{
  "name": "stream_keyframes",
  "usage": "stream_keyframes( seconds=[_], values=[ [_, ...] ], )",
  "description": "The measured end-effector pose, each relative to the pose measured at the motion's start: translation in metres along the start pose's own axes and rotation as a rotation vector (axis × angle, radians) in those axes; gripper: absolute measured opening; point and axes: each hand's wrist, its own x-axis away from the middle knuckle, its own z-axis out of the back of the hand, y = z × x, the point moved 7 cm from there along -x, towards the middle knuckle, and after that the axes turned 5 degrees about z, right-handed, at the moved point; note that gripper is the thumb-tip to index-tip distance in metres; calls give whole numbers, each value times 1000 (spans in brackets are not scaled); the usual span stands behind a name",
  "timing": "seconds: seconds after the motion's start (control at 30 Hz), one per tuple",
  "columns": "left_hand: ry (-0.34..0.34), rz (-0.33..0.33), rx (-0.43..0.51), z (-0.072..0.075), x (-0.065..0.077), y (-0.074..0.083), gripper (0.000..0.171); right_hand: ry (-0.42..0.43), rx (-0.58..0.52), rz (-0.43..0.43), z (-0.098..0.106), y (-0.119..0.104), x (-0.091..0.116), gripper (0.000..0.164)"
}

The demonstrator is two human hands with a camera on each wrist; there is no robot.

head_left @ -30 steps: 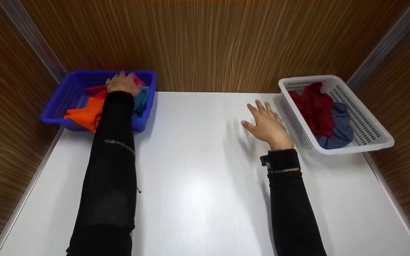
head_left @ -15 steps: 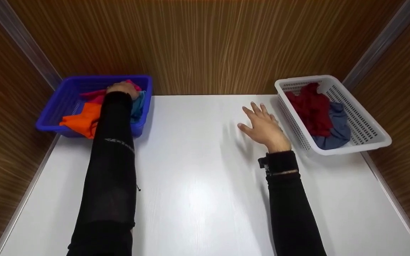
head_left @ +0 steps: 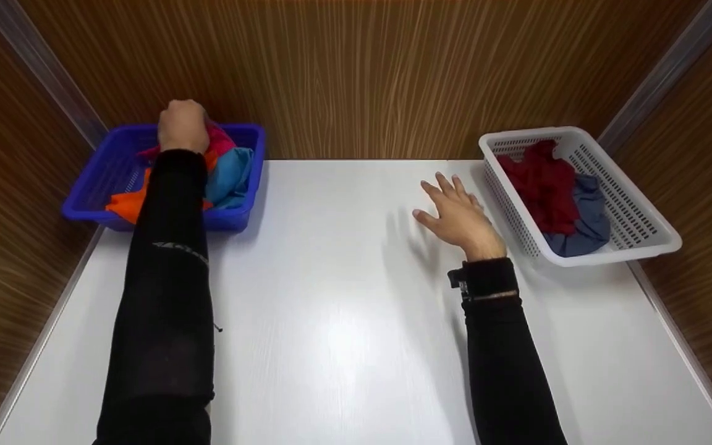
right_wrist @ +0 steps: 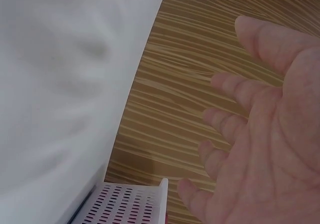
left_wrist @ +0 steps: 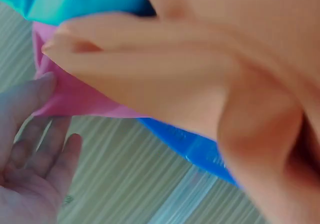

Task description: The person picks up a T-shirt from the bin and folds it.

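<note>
Lifting the pink cloth (left_wrist: 82,92), pinched by the fingers of the left hand (head_left: 183,128) over the blue basket (head_left: 231,220), seems the step in hand, the next move probably drawing it clear of the orange cloth (left_wrist: 160,77), while the right hand (head_left: 460,217) hangs, fingers apart, above the worktop (head_left: 331,290).

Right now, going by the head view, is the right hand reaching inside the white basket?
No, the right hand is spread over the table, outside the rim of the white basket.
</note>
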Motion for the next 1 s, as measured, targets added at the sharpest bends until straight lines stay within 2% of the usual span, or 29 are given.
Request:
stream_keyframes(
  seconds=[0.17, 0.27, 0.37, 0.5, 0.6, 0.67, 0.77, 0.9, 1.0],
  values=[
    [174, -4, 156, 30, 4, -4, 36, 6, -9, -3, 1, 1, 0, 72],
    [318, -12, 228, 50, 6, -3, 37, 7, -11, -6, 1, 2, 1, 72],
    [457, 11, 299, 73, 10, 0, 37, 7, -11, -10, 3, 3, 2, 72],
    [603, 54, 401, 109, 19, 8, 31, 7, -15, -7, 4, 2, 1, 73],
    [670, 64, 447, 136, 27, 20, 29, 17, -18, -7, 6, 2, 0, 73],
    [706, 36, 478, 150, 34, 30, 28, 36, -17, -4, 7, 1, -1, 72],
    [755, -40, 526, 163, 47, 45, 28, 75, -23, 13, 9, -3, -3, 71],
    [802, -154, 550, 172, 71, 70, 26, 134, -19, 49, 13, -9, -5, 69],
    [813, -226, 532, 179, 87, 92, 32, 182, -12, 74, 18, -14, -5, 69]
  ],
)
